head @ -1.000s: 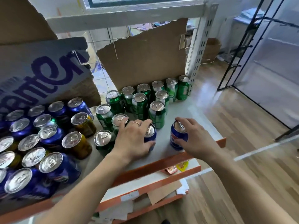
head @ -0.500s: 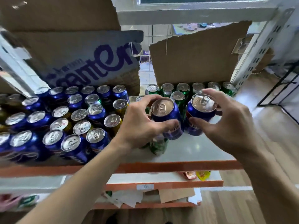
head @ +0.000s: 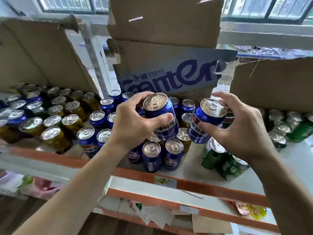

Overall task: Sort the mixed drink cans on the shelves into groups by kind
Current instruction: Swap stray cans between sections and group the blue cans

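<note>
Now a blue can (head: 160, 116), silver-topped with white lettering, is tilting above the shelf (head: 191, 168), the left hand (head: 133, 126) curling round it; its twin (head: 206, 122) is hanging just beside, the right hand (head: 242, 131) gripping it. Blue cans (head: 151, 155), gold cans (head: 55, 138) and green cans (head: 215, 156) are standing below.

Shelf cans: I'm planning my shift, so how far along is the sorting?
Partly done. Green cans mostly cluster on the right; a blue group stands at the shelf front. In hand: the left hand grips the left blue can, the right hand the right blue can. Left to do: gold cans and stray blue cans are mixed at far left.
</note>
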Demonstrator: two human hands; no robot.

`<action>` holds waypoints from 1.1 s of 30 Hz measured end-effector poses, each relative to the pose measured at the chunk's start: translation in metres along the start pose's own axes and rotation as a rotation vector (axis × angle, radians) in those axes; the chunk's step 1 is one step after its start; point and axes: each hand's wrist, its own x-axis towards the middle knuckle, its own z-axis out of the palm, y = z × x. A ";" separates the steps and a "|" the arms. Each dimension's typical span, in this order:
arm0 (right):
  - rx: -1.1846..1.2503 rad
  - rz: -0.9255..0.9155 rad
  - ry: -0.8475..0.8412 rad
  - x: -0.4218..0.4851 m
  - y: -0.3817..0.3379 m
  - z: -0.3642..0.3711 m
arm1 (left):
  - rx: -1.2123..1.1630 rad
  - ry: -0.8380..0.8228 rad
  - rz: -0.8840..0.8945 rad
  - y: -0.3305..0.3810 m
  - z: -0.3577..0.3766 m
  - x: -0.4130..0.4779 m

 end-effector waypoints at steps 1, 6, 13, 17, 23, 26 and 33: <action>0.009 -0.006 -0.008 0.004 -0.011 0.010 | 0.010 0.016 0.004 -0.005 -0.015 0.002; 0.043 -0.033 -0.032 0.021 -0.061 0.062 | 0.032 0.074 -0.010 -0.033 -0.083 0.012; 0.045 -0.042 -0.034 0.035 -0.116 0.120 | 0.018 0.121 -0.012 -0.072 -0.159 0.029; 0.065 -0.039 -0.034 0.038 -0.133 0.138 | 0.018 0.117 0.001 -0.081 -0.183 0.038; 0.068 -0.020 -0.049 0.040 -0.136 0.146 | 0.018 0.104 -0.005 -0.093 -0.186 0.048; 0.076 -0.009 -0.055 0.044 -0.127 0.144 | 0.024 0.092 -0.028 -0.099 -0.178 0.052; 0.131 -0.008 -0.103 0.065 -0.109 0.151 | 0.073 0.105 -0.066 -0.099 -0.156 0.072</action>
